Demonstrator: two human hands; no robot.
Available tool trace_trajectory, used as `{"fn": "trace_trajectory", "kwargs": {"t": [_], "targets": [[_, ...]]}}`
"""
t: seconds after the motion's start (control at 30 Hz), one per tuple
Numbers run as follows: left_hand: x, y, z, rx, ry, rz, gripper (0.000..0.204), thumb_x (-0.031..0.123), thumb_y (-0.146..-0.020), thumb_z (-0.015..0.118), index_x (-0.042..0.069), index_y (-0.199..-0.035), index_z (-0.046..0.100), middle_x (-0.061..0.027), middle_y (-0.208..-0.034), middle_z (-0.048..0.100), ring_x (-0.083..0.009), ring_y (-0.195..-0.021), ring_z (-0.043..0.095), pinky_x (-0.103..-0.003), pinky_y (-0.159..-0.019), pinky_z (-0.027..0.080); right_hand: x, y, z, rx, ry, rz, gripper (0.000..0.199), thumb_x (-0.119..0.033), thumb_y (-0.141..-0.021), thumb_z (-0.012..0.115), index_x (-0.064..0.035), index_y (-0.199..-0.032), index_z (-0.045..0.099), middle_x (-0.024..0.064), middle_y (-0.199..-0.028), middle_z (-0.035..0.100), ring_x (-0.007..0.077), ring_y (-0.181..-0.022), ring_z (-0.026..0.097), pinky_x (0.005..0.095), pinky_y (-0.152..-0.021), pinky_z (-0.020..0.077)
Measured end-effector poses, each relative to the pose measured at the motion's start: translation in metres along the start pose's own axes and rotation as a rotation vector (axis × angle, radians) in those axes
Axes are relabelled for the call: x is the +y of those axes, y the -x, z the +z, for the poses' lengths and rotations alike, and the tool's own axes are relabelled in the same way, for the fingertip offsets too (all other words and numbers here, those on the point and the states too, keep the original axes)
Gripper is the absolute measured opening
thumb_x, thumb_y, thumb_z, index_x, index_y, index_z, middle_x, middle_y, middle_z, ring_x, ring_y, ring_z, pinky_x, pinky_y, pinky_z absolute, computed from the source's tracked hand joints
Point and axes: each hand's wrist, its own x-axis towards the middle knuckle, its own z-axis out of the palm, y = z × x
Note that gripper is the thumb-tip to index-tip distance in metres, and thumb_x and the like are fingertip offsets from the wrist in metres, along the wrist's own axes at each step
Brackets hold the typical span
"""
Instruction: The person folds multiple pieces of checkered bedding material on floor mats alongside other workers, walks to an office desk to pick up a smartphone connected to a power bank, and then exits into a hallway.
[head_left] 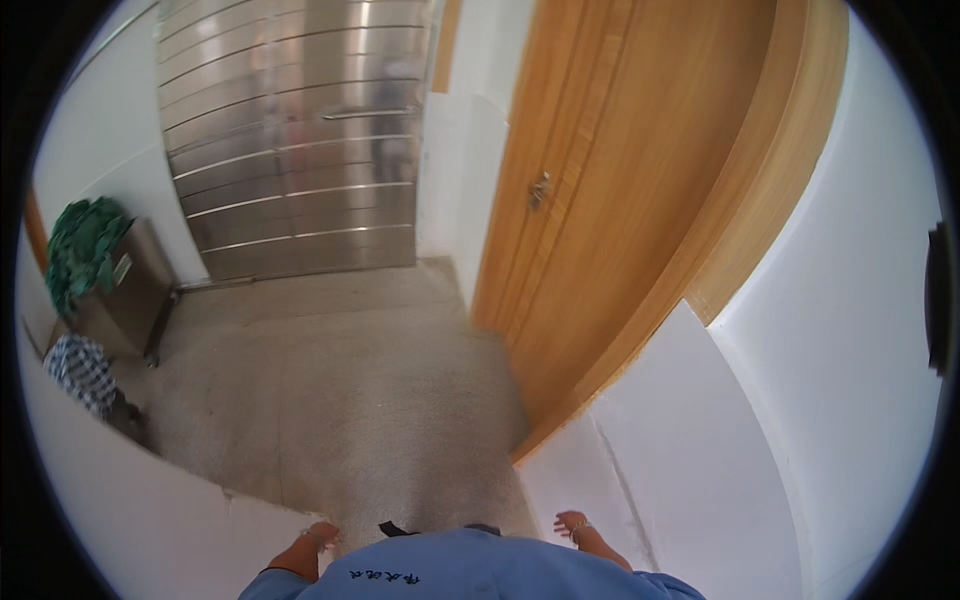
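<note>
Both of my hands hang low beside my blue shirt (470, 570), away from the things in the corridor. My left hand (323, 534) is near the low white wall panel on the left; it holds nothing that I can see, and its fingers look loosely apart, though small and slightly blurred. On the other side, my right hand (571, 523) has its fingers spread with nothing in them, close to the white wall panel (665, 430). A band is visible around each wrist.
Ahead stands a shiny metal door (290, 140) with a horizontal handle (368, 114). On the right is a closed wooden door (610, 170) with a metal lever (539, 191). A wheeled metal bin (140, 285) bears green cloth (85, 245); checked cloth (82, 372) lies nearer. The floor (330, 390) is grey.
</note>
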Motion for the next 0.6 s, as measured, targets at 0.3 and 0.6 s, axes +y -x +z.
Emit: {"fn": "trace_trajectory", "kwargs": {"t": [0.3, 0.6], "targets": [[0.17, -0.131, -0.211, 0.267, 0.965, -0.369, 0.023, 0.023, -0.079, 0.044, 0.005, -0.09, 0.053, -0.0058, -0.081, 0.054, -0.0168, -0.073, 0.05, -0.031, -0.065, 0.042, -0.158, -0.112, -0.02, -0.073, 0.454, -0.396, 0.023, -0.02, -0.077, 0.043, -0.0024, -0.089, 0.053, 0.0104, -0.086, 0.058, 0.0195, -0.068, 0.059, 0.0272, -0.049, 0.0441], [0.212, -0.276, -0.271, 0.211, 0.336, 0.15, 0.02, 0.022, -0.079, 0.045, 0.008, -0.088, 0.055, -0.0039, -0.079, 0.054, -0.0152, -0.062, 0.051, -0.028, -0.054, 0.043, -0.536, -0.104, -0.038, 0.088, 0.23, -0.775, 0.024, -0.024, -0.078, 0.05, -0.0005, -0.081, 0.055, 0.0043, -0.07, 0.056, 0.0138, -0.062, 0.051, 0.0267, -0.057, 0.0417]]}}
